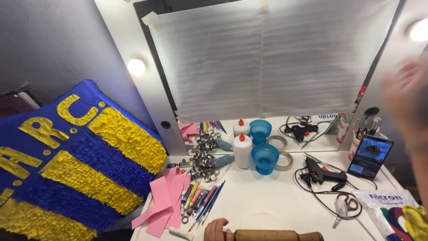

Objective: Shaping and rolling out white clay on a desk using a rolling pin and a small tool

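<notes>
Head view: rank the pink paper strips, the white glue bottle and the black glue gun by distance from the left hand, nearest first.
Measured from the left hand at the bottom edge, gripping a wooden cylinder:
1. Pink paper strips, just left of it.
2. White glue bottle, farther back, slightly right.
3. Black glue gun, far right, towards the phone.

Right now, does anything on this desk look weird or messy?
Yes. The mirror is covered with taped-on paper, so only its bottom strip reflects. Pink paper strips hang over the table's front edge, and pens lie scattered beside them.
</notes>
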